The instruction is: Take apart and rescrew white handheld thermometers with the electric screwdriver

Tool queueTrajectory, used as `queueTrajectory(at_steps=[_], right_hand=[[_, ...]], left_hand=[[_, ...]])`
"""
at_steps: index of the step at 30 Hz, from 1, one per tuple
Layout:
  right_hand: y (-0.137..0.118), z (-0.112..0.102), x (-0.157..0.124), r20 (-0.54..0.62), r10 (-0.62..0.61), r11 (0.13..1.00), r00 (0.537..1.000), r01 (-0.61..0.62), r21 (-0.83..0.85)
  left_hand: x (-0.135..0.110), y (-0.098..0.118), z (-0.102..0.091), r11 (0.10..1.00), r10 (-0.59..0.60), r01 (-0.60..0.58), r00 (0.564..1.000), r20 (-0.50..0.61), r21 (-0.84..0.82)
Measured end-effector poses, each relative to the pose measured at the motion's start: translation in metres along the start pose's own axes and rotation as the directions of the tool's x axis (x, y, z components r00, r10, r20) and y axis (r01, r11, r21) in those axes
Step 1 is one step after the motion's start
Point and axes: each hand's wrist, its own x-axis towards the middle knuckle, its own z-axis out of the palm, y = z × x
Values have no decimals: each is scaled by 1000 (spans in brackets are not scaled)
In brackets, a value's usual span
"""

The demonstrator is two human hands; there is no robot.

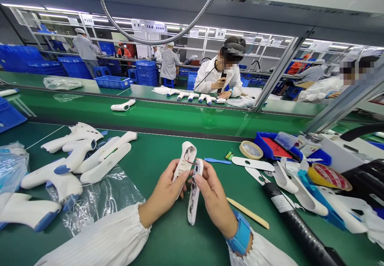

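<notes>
While hands [166,190] [214,196] hold white housing halves [185,158]; wooden stick [247,213] beside

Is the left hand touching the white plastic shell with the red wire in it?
Touching. The head view shows the left hand closed around the lower part of the white plastic shell, with its fingers against the shell's side.

White plastic housing shells [184,164] show against the green tabletop [168,130]; the thin wire [190,161] between them appears red. The wrist strap [241,233] is blue; the sleeve [96,238] is white with fine pleats.
</notes>
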Motion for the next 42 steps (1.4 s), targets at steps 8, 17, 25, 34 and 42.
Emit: queueTrajectory(at_steps=[8, 17, 25, 34, 42], right_hand=[[1, -2, 6, -72, 114, 992, 991, -117, -48], [4, -11, 12, -109, 175, 985, 979, -175, 11], [4, -10, 10, -97, 194, 981, 976, -194, 13], [2, -9, 9, -94, 187, 981, 978, -191, -28], [1, -7, 8, -108, 200, 978, 974, -205, -33]], left_hand=[[1, -8, -4, 981, 46, -46, 999, 2, 189], [3, -9, -4, 980, -11, 6, 1000, 27, 200], [4, -7, -7, 979, -56, 36, 994, 93, 202], [8, -8, -9, 967, -40, 23, 997, 63, 254], [9, -10, -11, 956, -56, 40, 997, 46, 291]])
